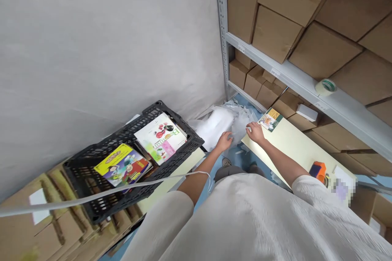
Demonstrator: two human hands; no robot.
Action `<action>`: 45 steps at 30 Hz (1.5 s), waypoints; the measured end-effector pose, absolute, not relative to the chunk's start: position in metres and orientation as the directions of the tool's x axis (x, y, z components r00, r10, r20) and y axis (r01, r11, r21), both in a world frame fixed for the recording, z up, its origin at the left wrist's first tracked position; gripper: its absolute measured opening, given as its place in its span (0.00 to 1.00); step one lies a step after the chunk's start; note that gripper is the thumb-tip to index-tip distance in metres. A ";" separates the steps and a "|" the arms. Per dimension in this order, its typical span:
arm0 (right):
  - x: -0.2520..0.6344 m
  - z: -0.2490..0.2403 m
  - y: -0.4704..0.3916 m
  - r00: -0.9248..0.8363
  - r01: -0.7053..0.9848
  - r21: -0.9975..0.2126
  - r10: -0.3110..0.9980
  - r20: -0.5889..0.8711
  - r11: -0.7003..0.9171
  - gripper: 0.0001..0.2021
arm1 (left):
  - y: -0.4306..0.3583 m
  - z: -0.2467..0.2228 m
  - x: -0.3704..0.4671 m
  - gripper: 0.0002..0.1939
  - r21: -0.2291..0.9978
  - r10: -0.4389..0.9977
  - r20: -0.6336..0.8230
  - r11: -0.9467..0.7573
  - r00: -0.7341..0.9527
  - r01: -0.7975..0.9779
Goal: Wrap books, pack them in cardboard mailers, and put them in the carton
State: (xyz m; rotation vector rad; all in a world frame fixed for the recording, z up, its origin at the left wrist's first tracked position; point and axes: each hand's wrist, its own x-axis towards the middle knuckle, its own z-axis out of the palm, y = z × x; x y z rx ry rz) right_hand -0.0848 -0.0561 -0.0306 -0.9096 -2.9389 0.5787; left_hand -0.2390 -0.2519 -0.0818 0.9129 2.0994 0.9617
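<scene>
My left hand (224, 142) is held over the floor between two work surfaces, its fingers loosely bent and apart, with nothing visible in it. Across a small gap, my right hand (255, 132) hovers by the edge of the cream tabletop (294, 147), fingers half curled and apart, also without a visible object. Just beyond it lies a small green and yellow picture book (271, 120). Below and beyond both hands is crumpled white plastic film (222, 124). To the left, a black plastic crate (195, 140) contains a white-covered book (161, 136) and colourful yellow-purple books (124, 165).
Grey metal shelving (257, 51) with stacked cardboard boxes (275, 28) rises on the right; a tape roll (326, 87) sits on its beam. An orange tape dispenser (318, 171) is on the tabletop. Flattened cartons (58, 224) and a white cable (122, 187) are at left.
</scene>
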 end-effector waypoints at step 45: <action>-0.425 -0.444 -0.030 -0.887 0.051 -0.474 -0.179 -0.427 0.879 0.19 | -0.202 -0.498 -0.496 0.50 0.310 -0.150 -0.662 0.837 -0.734 -0.451</action>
